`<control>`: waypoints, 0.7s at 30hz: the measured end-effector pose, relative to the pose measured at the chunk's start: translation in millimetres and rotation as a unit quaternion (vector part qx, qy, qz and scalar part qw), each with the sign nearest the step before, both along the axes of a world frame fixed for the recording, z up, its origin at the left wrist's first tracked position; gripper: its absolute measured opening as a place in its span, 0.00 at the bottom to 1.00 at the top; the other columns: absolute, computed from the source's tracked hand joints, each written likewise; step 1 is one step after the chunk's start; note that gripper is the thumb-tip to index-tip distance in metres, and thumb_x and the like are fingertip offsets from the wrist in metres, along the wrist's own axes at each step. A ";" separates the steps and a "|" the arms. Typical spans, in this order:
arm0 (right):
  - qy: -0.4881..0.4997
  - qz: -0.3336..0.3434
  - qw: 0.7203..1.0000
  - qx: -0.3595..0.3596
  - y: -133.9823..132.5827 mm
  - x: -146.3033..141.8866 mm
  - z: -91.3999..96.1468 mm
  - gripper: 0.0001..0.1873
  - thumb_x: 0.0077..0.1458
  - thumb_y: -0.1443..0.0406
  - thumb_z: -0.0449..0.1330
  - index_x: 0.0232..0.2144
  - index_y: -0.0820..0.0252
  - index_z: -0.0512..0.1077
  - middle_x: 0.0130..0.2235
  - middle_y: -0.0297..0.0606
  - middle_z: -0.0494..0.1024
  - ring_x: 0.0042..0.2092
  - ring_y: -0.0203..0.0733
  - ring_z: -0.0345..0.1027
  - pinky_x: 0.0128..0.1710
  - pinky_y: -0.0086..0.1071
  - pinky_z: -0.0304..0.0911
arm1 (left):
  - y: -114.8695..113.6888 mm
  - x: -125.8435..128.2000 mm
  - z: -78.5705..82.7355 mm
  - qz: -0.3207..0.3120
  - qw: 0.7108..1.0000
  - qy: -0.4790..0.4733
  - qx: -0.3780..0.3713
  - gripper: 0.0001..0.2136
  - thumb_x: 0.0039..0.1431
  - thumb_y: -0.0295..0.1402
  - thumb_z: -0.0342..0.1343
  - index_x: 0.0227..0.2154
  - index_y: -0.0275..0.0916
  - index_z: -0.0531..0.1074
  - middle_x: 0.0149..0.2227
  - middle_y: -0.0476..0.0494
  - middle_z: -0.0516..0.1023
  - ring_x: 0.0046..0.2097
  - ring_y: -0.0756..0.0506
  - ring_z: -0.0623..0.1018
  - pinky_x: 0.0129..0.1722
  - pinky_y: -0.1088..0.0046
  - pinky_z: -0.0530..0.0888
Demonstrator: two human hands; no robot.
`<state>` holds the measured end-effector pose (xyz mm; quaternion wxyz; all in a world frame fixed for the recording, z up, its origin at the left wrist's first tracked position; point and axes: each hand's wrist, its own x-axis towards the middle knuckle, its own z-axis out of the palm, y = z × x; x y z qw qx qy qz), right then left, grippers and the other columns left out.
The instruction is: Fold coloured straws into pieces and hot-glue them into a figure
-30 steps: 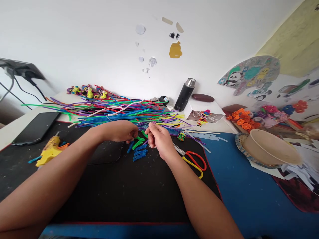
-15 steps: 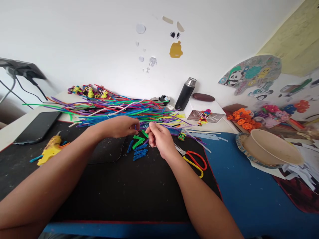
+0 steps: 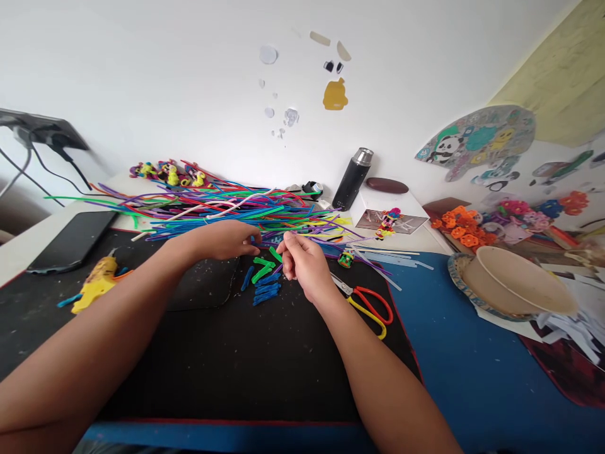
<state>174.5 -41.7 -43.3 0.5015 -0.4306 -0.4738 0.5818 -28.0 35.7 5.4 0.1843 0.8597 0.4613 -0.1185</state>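
My left hand (image 3: 225, 239) reaches into the near edge of a big pile of coloured pipe cleaners (image 3: 222, 211), its fingers curled on a strand I cannot single out. My right hand (image 3: 302, 265) hovers just right of it with thumb and fingers pinched; what it pinches is hidden. Between and below the hands lie several short cut pieces, green (image 3: 262, 268) and blue (image 3: 266, 290), on the black mat (image 3: 212, 359).
Red-and-yellow scissors (image 3: 371, 306) lie right of my right hand. A yellow glue gun (image 3: 97, 284) and a phone (image 3: 70, 239) are at the left. A black flask (image 3: 352, 180), a paper bowl (image 3: 513, 284) and orange craft flowers (image 3: 460, 230) stand at the right.
My left hand has moved up from the green pieces into the edge of the pipe cleaner pile. My right hand has barely moved.
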 end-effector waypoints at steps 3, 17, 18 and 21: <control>-0.012 0.004 1.000 0.010 0.4 -0.3 -3.8 0.28 0.62 0.41 0.62 0.28 0.58 0.73 0.17 0.26 0.66 0.17 0.31 0.58 0.18 0.28 0.52 | 0.4 -0.3 -1.6 0.002 1.000 -0.003 0.003 0.19 0.66 0.47 0.51 0.49 0.43 0.78 0.47 0.38 0.86 0.44 0.36 0.83 0.40 0.67 0.73; -0.039 0.009 0.999 0.014 -1.4 -3.1 -5.8 0.27 0.64 0.42 0.60 0.28 0.58 0.72 0.17 0.25 0.65 0.16 0.31 0.57 0.18 0.27 0.51 | 4.5 -0.9 -14.6 0.005 0.999 -0.019 0.036 0.16 0.64 0.43 0.52 0.47 0.45 0.80 0.45 0.42 0.86 0.42 0.38 0.83 0.40 0.68 0.72; -0.039 0.009 0.999 0.015 -1.2 -2.8 -6.0 0.27 0.63 0.42 0.60 0.28 0.58 0.72 0.17 0.25 0.65 0.16 0.31 0.57 0.18 0.27 0.51 | 4.4 -0.8 -15.1 0.004 0.999 -0.018 0.038 0.16 0.64 0.43 0.52 0.48 0.45 0.80 0.45 0.42 0.86 0.43 0.38 0.83 0.40 0.67 0.72; -0.038 0.007 0.999 0.019 -0.1 -1.9 -6.1 0.27 0.63 0.41 0.60 0.28 0.58 0.72 0.16 0.25 0.65 0.16 0.31 0.57 0.18 0.28 0.52 | 4.3 -0.3 -15.1 -0.002 0.999 -0.011 0.041 0.16 0.65 0.42 0.52 0.48 0.44 0.80 0.45 0.41 0.86 0.43 0.38 0.83 0.39 0.67 0.71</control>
